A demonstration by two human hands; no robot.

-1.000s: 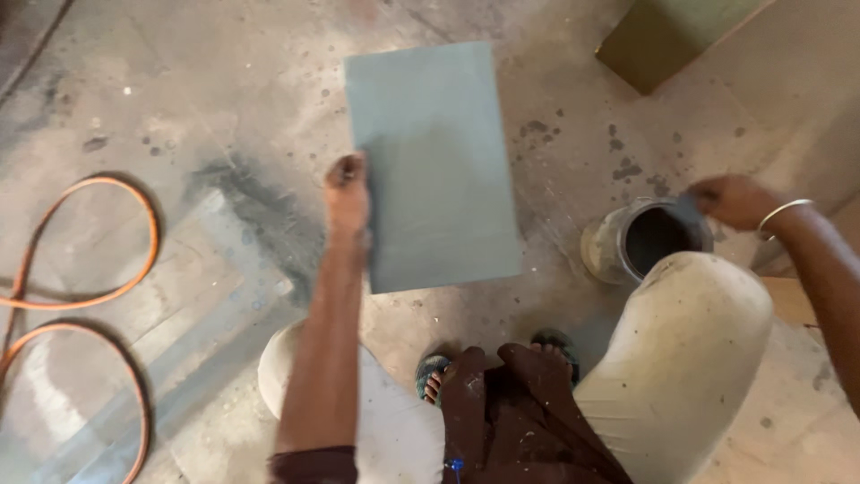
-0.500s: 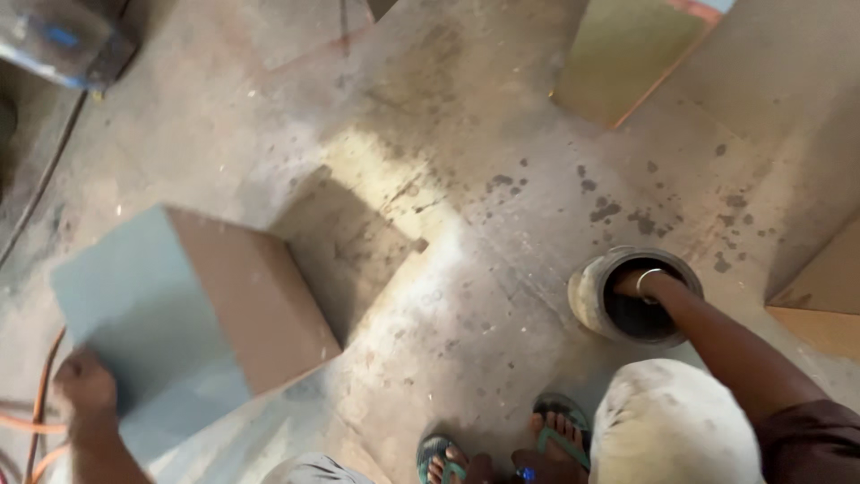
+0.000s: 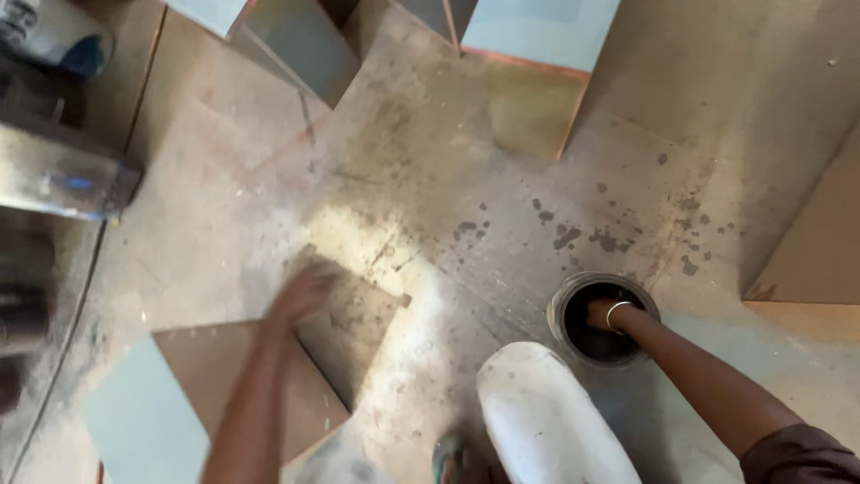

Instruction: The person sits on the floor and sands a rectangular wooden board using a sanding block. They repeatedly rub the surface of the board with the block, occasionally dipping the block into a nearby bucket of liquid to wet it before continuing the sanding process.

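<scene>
Round metal can (image 3: 602,315) stood on floor (image 3: 430,188), interior dark; right hand (image 3: 602,314) dipped inside, finger state indeterminate. Left hand (image 3: 303,292), blurred, fingers loose, empty, above grey-faced board (image 3: 179,403) on floor.

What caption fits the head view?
Right hand reaches into a dark can; left hand hovers, blurred, beside a grey-green panel.
</scene>
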